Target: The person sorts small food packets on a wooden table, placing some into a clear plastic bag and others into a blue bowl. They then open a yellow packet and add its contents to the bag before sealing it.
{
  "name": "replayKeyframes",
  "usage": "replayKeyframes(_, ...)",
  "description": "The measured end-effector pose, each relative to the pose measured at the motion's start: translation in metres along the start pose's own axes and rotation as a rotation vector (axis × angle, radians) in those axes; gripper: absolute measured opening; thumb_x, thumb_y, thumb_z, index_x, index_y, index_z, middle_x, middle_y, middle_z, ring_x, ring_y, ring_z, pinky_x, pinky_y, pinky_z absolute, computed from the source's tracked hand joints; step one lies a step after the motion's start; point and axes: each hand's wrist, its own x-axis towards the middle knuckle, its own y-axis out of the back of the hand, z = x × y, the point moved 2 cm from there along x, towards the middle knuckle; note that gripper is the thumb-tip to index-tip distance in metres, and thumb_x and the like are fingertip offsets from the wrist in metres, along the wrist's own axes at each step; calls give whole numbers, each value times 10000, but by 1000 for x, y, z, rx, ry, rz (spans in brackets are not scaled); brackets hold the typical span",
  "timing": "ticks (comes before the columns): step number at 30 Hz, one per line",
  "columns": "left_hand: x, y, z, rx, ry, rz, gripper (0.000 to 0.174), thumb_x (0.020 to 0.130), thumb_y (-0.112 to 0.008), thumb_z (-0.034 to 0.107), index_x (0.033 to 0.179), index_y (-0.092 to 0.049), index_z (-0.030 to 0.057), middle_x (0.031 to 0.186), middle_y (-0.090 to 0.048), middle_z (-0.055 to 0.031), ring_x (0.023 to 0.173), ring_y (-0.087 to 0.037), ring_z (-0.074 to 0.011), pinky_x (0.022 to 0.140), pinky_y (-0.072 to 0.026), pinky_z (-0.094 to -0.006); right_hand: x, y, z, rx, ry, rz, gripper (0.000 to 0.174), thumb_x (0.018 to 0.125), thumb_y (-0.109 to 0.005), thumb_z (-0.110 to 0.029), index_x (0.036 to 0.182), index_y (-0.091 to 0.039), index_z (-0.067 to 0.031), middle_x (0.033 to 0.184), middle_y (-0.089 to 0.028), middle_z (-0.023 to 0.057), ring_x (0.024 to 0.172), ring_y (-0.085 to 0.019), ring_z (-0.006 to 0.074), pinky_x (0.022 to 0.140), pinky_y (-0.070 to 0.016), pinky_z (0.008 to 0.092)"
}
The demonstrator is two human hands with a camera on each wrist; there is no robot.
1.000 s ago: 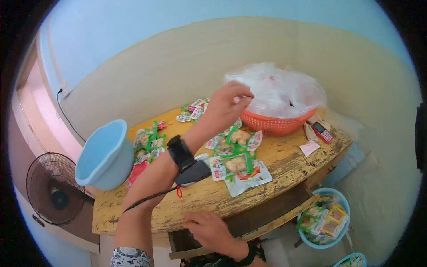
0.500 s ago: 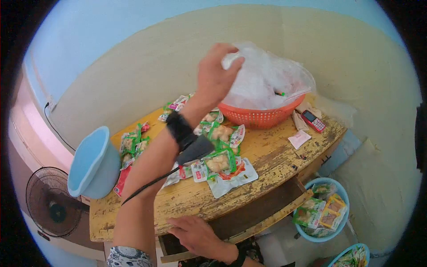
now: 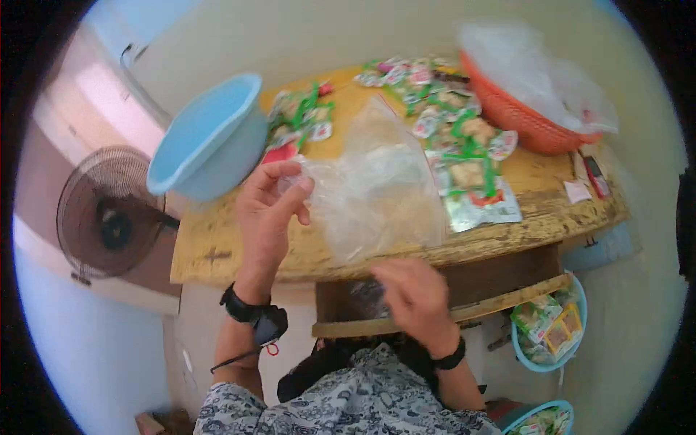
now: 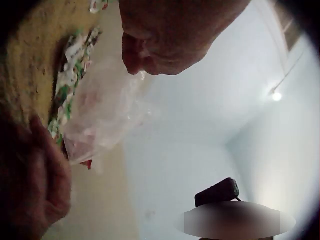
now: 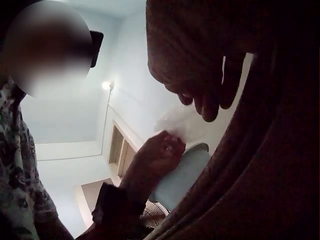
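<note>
A clear plastic bag (image 3: 377,196) hangs flat over the near middle of the table, a red line along its right edge. My left hand (image 3: 270,206) pinches its left side between thumb and fingers; in the left wrist view the bag (image 4: 107,107) trails from that hand (image 4: 167,40). Just below the bag's lower right corner, over the drawer, is my right hand (image 3: 417,297), blurred, its fingers loosely bent with nothing in them. The right wrist view has the right hand (image 5: 200,65) dark and close, with the left hand beyond.
Food packets (image 3: 467,174) lie behind and right of the bag, others (image 3: 297,119) beside a blue basin (image 3: 210,145). An orange basket (image 3: 518,116) of plastic bags stands back right, near a phone (image 3: 597,177). The drawer (image 3: 500,279) is pulled out. A packet-filled tub (image 3: 516,341) stands below right.
My left hand has come from the basket of bags back toward the body, bringing one clear bag. My right hand has lifted off the table edge. The view has tilted down.
</note>
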Motion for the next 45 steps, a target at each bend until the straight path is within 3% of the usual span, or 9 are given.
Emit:
replayKeyframes(7, -35, 64, -28, -36, 163, 42, 250, 859, -759, 44, 1081, -660, -18, 891, -667, -57, 615, -579, -95, 540, -460, -225, -2, 3, 4, -55, -245, 446, 320, 917, -646, -19, 1236, -644, -15, 1214, -683, 157, 1024, -682, 263, 859, -551, 390)
replayKeyframes(13, -47, 78, -34, -139, 212, 7, 231, 879, -733, 31, 1100, -668, 22, 926, -672, -29, 728, -598, -74, 629, -477, -217, 42, -10, 0, 119, -350, 354, 485, 925, -664, -61, 1388, -536, -1, 1166, -690, 128, 1003, -682, 222, 830, -549, 324)
replayKeyframes(18, -53, 89, -23, -154, 152, -33, 245, 891, -712, 24, 1131, -666, 32, 953, -674, -14, 758, -593, -52, 627, -463, -197, 51, -22, -6, 224, -795, 93, 416, 939, -687, -111, 1326, -577, -6, 986, -706, 50, 820, -651, 103, 697, -521, 247)
replayKeyframes(25, -23, 166, -27, 161, 260, -118, 282, 910, -703, 57, 1187, -668, 17, 980, -676, -14, 744, -579, -47, 593, -444, -189, 59, -33, 11, 45, -609, 202, 364, 946, -681, -59, 1297, -594, -16, 927, -694, 39, 764, -611, 65, 649, -490, 226)
replayKeyframes(28, -17, 174, -37, 217, 161, -73, 325, 905, -702, 68, 1216, -653, -11, 1011, -672, -26, 763, -577, -53, 587, -460, -207, 64, -56, 6, 83, -447, 315, 391, 955, -668, -54, 1335, -580, -14, 940, -695, 44, 769, -606, 77, 661, -477, 214)
replayKeyframes(31, -16, 175, -32, 533, -6, -1, 440, 894, -734, 77, 1319, -629, 34, 1146, -680, -57, 953, -627, -129, 782, -514, -274, 68, -56, -1, -114, -428, 251, 437, 946, -671, -51, 1370, -566, -22, 846, -651, 28, 726, -557, 82, 631, -444, 229)
replayKeyframes(37, -40, 121, 35, 931, -625, 134, 420, 818, -682, -42, 1235, -645, -15, 1174, -638, -166, 1034, -622, -311, 853, -520, -414, 70, -56, -10, -289, -436, 212, 465, 914, -694, -61, 1365, -583, -54, 686, -459, 16, 616, -437, 108, 555, -381, 295)
replayKeyframes(41, -55, 79, 56, 1061, -888, -338, 363, 834, -687, 62, 1196, -672, 78, 1168, -675, -87, 1041, -642, -305, 858, -540, -448, 72, -63, -16, -342, -369, 191, 456, 914, -690, -73, 1359, -589, -65, 675, -452, 36, 590, -446, 136, 542, -391, 317)
replayKeyframes(45, -52, 53, 7, 1110, -562, -745, 226, 834, -665, 120, 1055, -651, 77, 968, -640, -94, 921, -644, -350, 765, -524, -492, 72, -59, -10, -370, -370, 190, 458, 914, -691, -97, 1361, -593, -81, 684, -484, 56, 575, -469, 167, 545, -418, 339)
